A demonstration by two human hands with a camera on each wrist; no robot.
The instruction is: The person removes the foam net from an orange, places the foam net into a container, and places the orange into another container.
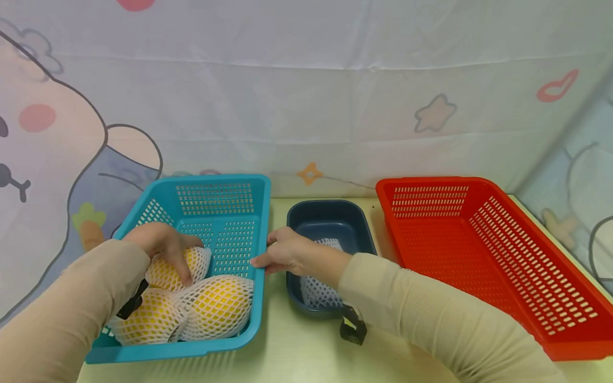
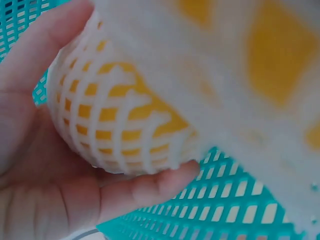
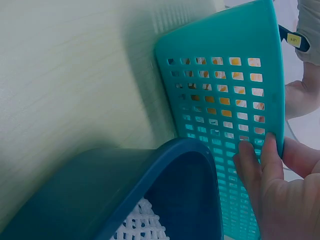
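Observation:
Inside a turquoise plastic basket [image 1: 265, 213] on the left lie several yellow fruits in white foam nets, their exact kind unclear. My left hand [image 1: 163, 242] reaches into it and grips the rear netted fruit [image 1: 197, 261]; in the left wrist view, thumb and fingers curve round this fruit [image 2: 110, 120]. Two more netted fruits, one at front left [image 1: 149, 319] and one at front right [image 1: 222, 306], sit nearer the basket's front wall. My right hand [image 1: 287, 252] pinches the basket's right rim, thumb on top and fingers [image 3: 270, 160] against the outer wall.
A dark blue basin [image 1: 330, 210] stands right of the turquoise basket, with white foam netting [image 1: 318, 291] in it; the right forearm crosses above. Farther right is a red basket [image 1: 431, 234]. A printed cloth [image 1: 306, 96] hangs behind the pale table [image 1: 282, 351].

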